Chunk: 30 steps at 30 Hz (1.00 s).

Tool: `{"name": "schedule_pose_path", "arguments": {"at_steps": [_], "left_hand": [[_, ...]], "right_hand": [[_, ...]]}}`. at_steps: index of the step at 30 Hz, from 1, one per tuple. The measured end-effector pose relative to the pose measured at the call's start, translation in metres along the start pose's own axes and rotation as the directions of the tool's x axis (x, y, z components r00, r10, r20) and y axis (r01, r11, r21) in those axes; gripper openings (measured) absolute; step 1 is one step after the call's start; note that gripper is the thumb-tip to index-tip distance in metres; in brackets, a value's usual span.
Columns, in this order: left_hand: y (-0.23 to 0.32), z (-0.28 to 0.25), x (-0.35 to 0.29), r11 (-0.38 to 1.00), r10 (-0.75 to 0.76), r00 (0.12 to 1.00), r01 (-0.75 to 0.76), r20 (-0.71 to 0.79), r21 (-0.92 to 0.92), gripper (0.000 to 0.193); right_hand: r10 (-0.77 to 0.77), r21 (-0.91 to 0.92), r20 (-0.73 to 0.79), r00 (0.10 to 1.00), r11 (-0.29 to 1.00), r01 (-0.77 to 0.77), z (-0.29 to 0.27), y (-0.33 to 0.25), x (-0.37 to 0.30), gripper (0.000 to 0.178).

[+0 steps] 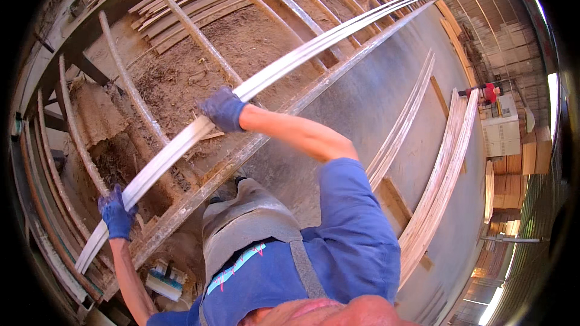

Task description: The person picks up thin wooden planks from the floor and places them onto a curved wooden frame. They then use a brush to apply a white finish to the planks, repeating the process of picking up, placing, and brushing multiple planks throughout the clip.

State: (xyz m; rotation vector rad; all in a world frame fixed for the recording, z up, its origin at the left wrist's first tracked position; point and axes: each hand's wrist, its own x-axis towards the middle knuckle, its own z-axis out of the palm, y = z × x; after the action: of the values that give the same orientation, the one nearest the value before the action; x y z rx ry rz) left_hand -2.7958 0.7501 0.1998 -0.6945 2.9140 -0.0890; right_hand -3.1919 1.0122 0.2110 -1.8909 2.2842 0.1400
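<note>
A long bundle of pale wooden strips [164, 150] runs from the lower left to the far upper right, lying over the bars of a metal rack [275, 122]. My left hand [118, 214], in a dark blue glove, is closed round the strips near their closer end. Farther along them, my right hand [222, 109], gloved the same way, grips the bundle from above with its arm stretched across the rack's front rail. The undersides of both hands' grips are hidden. Brown debris [187, 84] covers the ground beneath the bars.
More boards [187, 9] lie beneath the rack at the back. On the right, thin strips [406, 118] and a stack of planks [444, 184] rest across timber supports [394, 205]. A person in red [492, 92] is far right, near stacked timber [506, 190].
</note>
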Motion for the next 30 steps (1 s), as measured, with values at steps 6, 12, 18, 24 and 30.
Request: {"name": "schedule_pose_path", "arguments": {"at_steps": [6,12,18,24,30], "left_hand": [[-0.014,0.009,-0.047,0.993,0.029,0.999,-0.025,0.031,-0.114,0.088],[0.027,0.001,-0.049,0.971,0.132,0.982,-0.156,-0.138,-0.183,0.088],[0.070,-0.001,-0.042,0.917,0.246,0.969,-0.245,-0.036,-0.316,0.078],[0.055,-0.008,-0.021,0.699,0.402,0.896,-0.433,-0.187,-0.569,0.051],[0.350,-0.071,-0.138,0.293,0.845,0.483,-0.779,-0.232,-0.554,0.043]], "right_hand": [[0.022,0.038,-0.048,0.999,0.999,-0.020,-0.002,-0.051,-0.034,0.033],[0.175,-0.023,0.011,0.985,0.984,-0.174,-0.017,-0.037,-0.060,0.034],[0.388,0.039,-0.289,0.875,0.918,-0.394,-0.011,-0.059,-0.129,0.022],[0.742,0.522,-0.534,0.405,0.667,-0.532,0.039,-0.211,-0.294,0.046],[0.880,0.685,0.444,0.168,-0.212,-0.697,0.244,-0.447,-0.480,0.051]]}}
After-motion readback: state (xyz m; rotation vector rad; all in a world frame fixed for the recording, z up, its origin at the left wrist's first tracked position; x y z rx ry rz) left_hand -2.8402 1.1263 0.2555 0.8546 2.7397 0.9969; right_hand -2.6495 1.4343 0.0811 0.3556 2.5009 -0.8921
